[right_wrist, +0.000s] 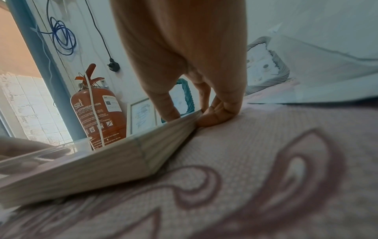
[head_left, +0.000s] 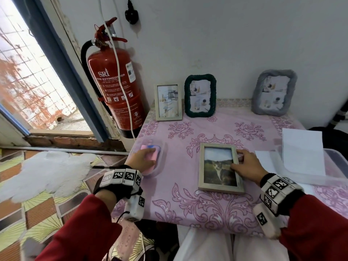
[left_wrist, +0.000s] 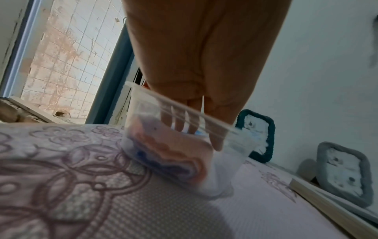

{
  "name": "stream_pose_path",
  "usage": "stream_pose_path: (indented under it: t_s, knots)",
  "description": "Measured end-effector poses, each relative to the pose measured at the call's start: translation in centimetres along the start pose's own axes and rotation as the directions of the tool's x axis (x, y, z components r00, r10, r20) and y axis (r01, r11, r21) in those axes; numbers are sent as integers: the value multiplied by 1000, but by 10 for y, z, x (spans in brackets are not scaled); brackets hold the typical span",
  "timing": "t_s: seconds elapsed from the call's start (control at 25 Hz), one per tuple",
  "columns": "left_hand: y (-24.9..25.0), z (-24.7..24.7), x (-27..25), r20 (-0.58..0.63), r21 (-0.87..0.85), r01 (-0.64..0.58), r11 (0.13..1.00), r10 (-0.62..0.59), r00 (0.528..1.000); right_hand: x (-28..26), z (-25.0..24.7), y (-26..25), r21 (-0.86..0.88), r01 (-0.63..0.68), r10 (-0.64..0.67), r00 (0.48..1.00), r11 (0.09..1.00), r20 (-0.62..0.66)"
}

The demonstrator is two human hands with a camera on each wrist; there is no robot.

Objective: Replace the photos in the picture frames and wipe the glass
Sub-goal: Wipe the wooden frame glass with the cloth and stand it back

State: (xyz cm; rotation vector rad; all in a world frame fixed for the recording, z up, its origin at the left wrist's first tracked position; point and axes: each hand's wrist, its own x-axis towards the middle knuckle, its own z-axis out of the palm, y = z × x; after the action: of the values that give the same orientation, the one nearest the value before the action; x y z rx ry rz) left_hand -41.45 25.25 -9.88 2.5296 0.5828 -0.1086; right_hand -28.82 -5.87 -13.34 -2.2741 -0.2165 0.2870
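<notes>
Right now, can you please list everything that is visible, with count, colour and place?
Flat picture frame: one, pale wood, landscape photo, lying on the table centre.
Standing frames: three at the wall; pale wood, dark green rope, grey plush.
Clear container: one, transparent, table's left edge.
Cloths: pink and blue, inside that container.
Clear tray: one, table's right side, holding white paper sheets.
Tablecloth: one, pink with purple flowers.
Fire extinguisher: one, red, on the wall at left.
Plug: one, black, on the wall.
Left hand: reaching into the container, on the cloths.
Right hand: holding the flat frame's right edge.
</notes>
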Motion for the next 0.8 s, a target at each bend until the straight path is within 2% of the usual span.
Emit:
stream_pose_path:
  t_s: [0.08,0.28,0.36,0.56,0.8]
  knots:
    - [3,1,-1,29,17,19,1000,-19,999,1,1,0,-9,1,-1,1000,1000,-4]
    - [20,-13,-4,-174,-99,-92,991,74,982,2,0,2,-18,5,-5,1000,1000,-7]
    - [35,-16,-5,-203,-142,-156,978,125,971,-1,-1,0,-26,17,-17,1000,1000,-13]
    - [79,4,-5,-105,-277,-224,934,202,974,-9,-3,-3,-141,89,-98,994,986,-57]
    - [101,58,-8,152,-367,-112,923,178,972,-16,-10,-3,-140,36,-41,998,989,-37]
